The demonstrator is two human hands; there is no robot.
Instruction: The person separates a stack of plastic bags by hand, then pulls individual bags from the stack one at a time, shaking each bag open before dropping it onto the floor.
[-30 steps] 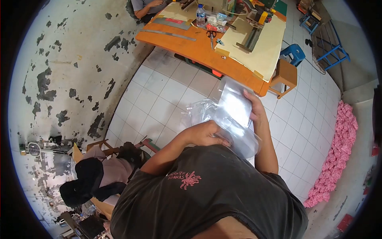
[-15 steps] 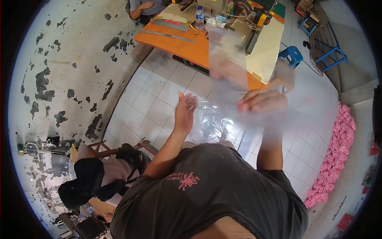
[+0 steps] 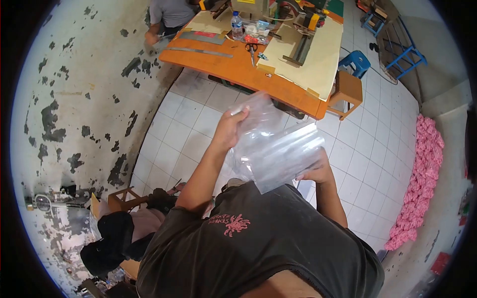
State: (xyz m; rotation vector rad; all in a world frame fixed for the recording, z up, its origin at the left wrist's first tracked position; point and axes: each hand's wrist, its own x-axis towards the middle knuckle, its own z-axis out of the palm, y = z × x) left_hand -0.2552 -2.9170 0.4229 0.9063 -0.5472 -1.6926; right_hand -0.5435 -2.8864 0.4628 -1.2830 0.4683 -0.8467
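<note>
Clear plastic sheeting (image 3: 285, 154) spans the space between my hands, in front of my shirt. Its upper left part stands up in a fold, while the lower right part hangs down with shiny creases. My left hand (image 3: 230, 128) pinches the left edge, thumb on top. At the right end, my right hand (image 3: 318, 169) grips the sheeting near its lower corner, with some fingers hidden behind it. Both hands are in front of the near edge of the orange table (image 3: 213, 63).
On the table are a water bottle (image 3: 237, 27), black scissors (image 3: 252, 51), metal strips and a metal bar (image 3: 298, 50). A brown stool (image 3: 346, 93) and a blue stool (image 3: 355, 63) stand to its right. Pink bundles (image 3: 417, 179) line the right wall. Another person (image 3: 171, 15) is at the far left.
My left hand, bare and open before, now holds the plastic's left edge. My right hand has come down and the blurred, swung sheeting is now stretched between both hands. The view has shifted slightly.
</note>
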